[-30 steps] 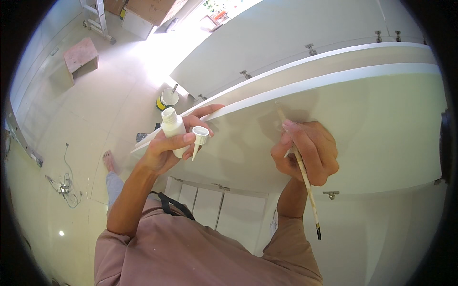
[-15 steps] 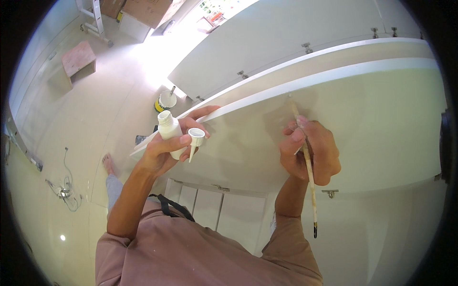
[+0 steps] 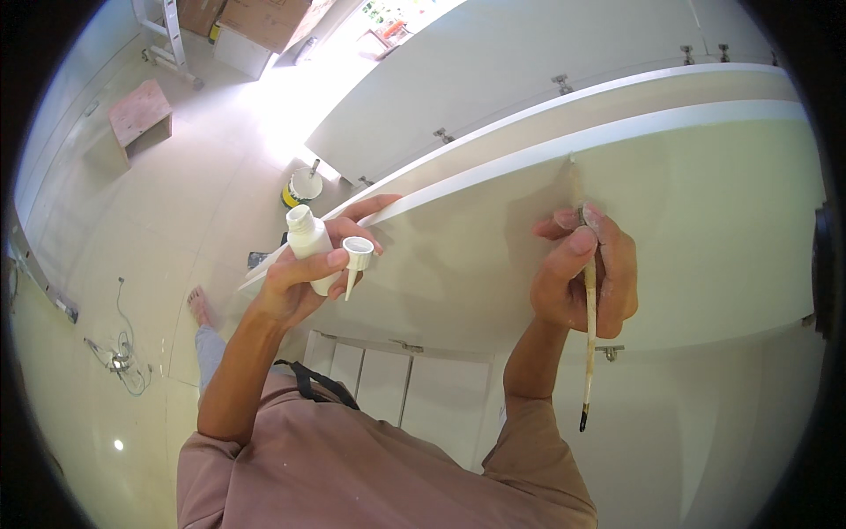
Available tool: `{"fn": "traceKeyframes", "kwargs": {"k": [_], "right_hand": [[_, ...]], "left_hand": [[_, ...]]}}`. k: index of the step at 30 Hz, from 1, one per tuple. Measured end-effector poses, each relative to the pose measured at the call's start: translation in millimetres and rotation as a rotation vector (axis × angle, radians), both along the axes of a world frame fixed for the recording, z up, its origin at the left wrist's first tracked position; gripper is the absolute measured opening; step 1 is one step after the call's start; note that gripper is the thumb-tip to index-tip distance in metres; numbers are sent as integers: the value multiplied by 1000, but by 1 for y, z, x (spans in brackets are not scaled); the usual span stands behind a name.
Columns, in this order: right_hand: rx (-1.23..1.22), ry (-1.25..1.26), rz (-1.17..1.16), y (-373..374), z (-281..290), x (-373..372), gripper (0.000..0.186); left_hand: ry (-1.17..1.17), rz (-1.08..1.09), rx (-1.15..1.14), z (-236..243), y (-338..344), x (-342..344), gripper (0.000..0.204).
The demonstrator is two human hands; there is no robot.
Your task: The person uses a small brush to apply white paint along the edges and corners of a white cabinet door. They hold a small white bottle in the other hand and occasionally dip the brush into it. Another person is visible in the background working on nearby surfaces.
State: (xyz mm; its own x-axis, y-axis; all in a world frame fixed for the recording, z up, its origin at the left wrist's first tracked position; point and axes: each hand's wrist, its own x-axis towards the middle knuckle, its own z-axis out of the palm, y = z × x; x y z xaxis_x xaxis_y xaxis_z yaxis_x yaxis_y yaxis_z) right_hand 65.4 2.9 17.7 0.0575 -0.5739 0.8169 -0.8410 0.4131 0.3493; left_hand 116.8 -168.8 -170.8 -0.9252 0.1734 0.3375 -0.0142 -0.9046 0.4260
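In my left hand [image 3: 308, 273] are a small uncapped white bottle [image 3: 305, 231] and, between the fingers, its white nozzle cap [image 3: 358, 256]; fingertips rest on the white edge strip [image 3: 634, 117] of a pale board [image 3: 714, 220]. My right hand [image 3: 586, 269] is closed around a thin, light wooden paintbrush [image 3: 589, 351], its dark-ended handle pointing down toward me. The brush's far end reaches the board's face just below the edge strip; whether the bristles touch it is hard to tell.
Behind stands another panel [image 3: 441, 97] with metal hinges [image 3: 560, 84]. Around lie a paint bucket [image 3: 300, 187], wooden stool [image 3: 139, 115], ladder [image 3: 167, 40], cardboard boxes [image 3: 260, 18] and tangled cable [image 3: 119, 361]. A cabinet [image 3: 379, 392] is below; my bare foot [image 3: 198, 304] is left.
My right hand and the brush have moved rightward along the board, the brush tip shifting right and up beside the edge strip. My left hand, with bottle and cap, has barely moved.
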Motion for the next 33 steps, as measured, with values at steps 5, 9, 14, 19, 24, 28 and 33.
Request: {"fn": "traceKeyframes", "kwargs": {"k": [5, 9, 14, 19, 24, 28, 33], "right_hand": [[-64, -4, 6, -1, 0, -1, 16], [8, -43, 3, 0, 1, 2, 16], [-70, -25, 3, -1, 1, 1, 16], [-28, -57, 7, 1, 2, 1, 17], [-99, -30, -18, -1, 1, 1, 19], [-109, -73, 4, -3, 2, 2, 23], [-154, -111, -8, -5, 3, 3, 26]], "left_hand": [[21, -25, 52, -1, -1, -1, 32], [6, -31, 32, -2, -1, -1, 33], [5, -16, 2, -1, -1, -1, 37], [3, -12, -2, -2, 0, -1, 36], [22, -25, 66, -3, 0, -1, 30], [22, -26, 68, -2, 0, 0, 30], [30, -31, 70, -2, 0, -1, 31]]}}
